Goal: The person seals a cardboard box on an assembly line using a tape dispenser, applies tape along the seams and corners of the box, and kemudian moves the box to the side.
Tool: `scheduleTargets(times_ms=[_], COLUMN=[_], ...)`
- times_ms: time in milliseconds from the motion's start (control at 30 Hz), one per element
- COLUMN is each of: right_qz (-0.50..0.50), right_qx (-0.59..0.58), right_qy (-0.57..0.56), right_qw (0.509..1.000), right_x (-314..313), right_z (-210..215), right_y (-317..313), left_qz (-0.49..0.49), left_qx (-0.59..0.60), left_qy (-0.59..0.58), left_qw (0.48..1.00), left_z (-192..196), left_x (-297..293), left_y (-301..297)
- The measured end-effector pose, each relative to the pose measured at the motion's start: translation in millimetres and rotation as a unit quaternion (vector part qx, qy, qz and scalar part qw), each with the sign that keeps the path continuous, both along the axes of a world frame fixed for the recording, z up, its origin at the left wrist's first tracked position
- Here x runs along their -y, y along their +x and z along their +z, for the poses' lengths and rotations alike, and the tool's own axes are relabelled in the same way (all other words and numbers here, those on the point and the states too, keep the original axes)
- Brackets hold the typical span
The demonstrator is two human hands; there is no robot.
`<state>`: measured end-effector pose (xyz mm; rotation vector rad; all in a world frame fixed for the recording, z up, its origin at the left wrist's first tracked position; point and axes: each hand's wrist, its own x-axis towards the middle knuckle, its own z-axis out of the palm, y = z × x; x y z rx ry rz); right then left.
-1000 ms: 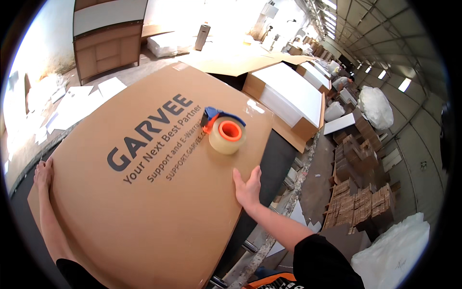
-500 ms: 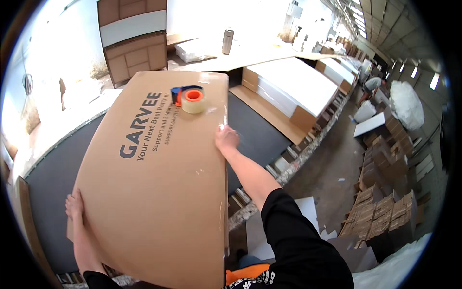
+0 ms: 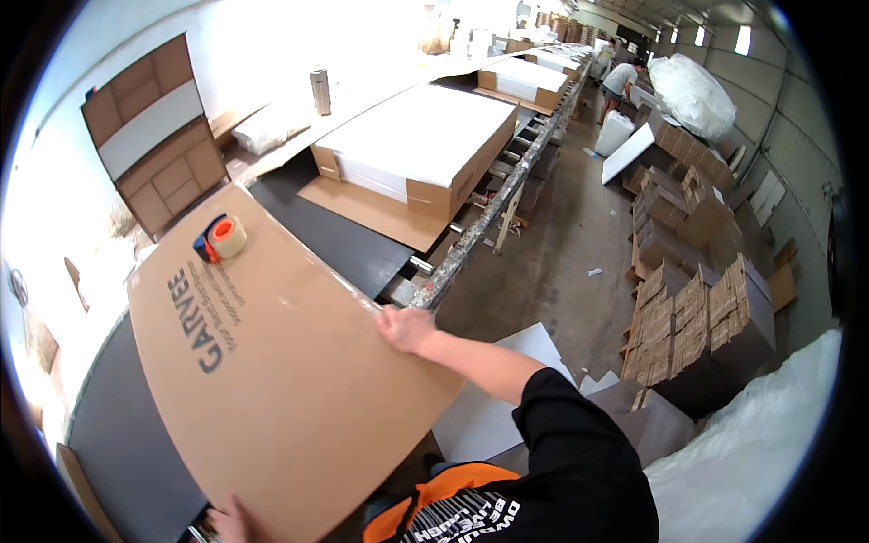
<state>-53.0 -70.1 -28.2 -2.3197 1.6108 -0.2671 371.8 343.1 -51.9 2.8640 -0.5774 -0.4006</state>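
A large flat cardboard box with dark print lies slanted over the black conveyor belt, its near corner reaching toward my body. My right hand is closed on the box's right edge. At the lower left edge, my left hand holds the box, partly cut off by the picture's lower rim. On the far end of the box rests a blue tape dispenser with a clear tape roll on an orange core.
Farther along the belt sits an open carton with a white panel on top; similar cartons follow. A metal rail edges the line. Stacked flat cardboard and white plastic wrapping are at the right. A person bends over farther off.
The box has turned counterclockwise, its far end swinging left with the tape dispenser. My left hand has moved nearer and rightward; my right hand has gone lower in view.
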Motion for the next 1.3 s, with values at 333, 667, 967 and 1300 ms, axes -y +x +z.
scheduleTargets(times_ms=[333, 667, 967, 1300], right_qz=[-0.128, -0.161, -0.09, -0.073], right_qx=[0.037, 0.277, 0.423, 0.437], right_qy=[-0.295, -0.272, -0.337, -0.362], right_qw=[0.946, 0.907, 0.836, 0.82], right_x=[-63.7, -70.3, -43.3, 40.0], right_z=[-59.4, -71.9, -99.6, -93.5], right_y=[8.0, 31.0, 38.9, 18.7], left_qz=[0.151, 0.071, 0.245, 0.218], left_qx=[0.22, 0.164, 0.045, -0.126], left_qy=[-0.321, -0.514, -0.523, -0.379], left_qw=[0.909, 0.839, 0.815, 0.891], left_z=[-51.1, -69.3, -55.5, -2.9], left_x=[8.9, 2.3, 7.0, 16.8], left_y=[-85.6, -73.7, -57.6, -125.4])
